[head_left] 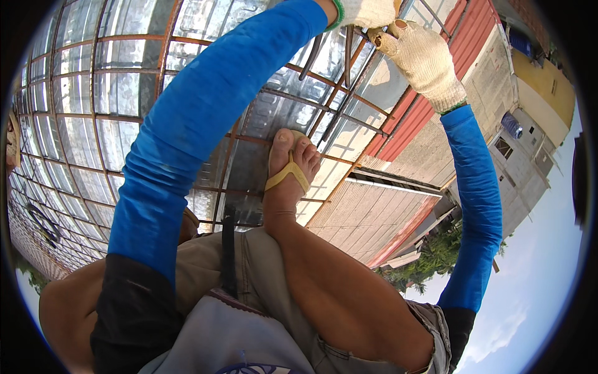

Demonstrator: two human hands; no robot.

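Note:
Both my hands wear cream knit work gloves and meet at the top edge over a grid of rusty steel rebar [277,92]. My left hand [364,11] is partly cut off by the frame; its visible fingers look curled in. My right hand [427,62] is closed beside it, with fingertips bare through the torn glove. Whatever they grip is hidden. Below the left hand, a short dark steel bar [348,57] hangs down, with a bent dark bar end [311,57] to its left.
My foot in a yellow flip-flop [289,168] stands on the grid. Shiny corrugated metal sheets [128,90] lie beneath. Red roofing [408,121], a pale sheet roof [358,215] and concrete buildings [529,146] lie to the right. A black coil [43,224] rests at far left.

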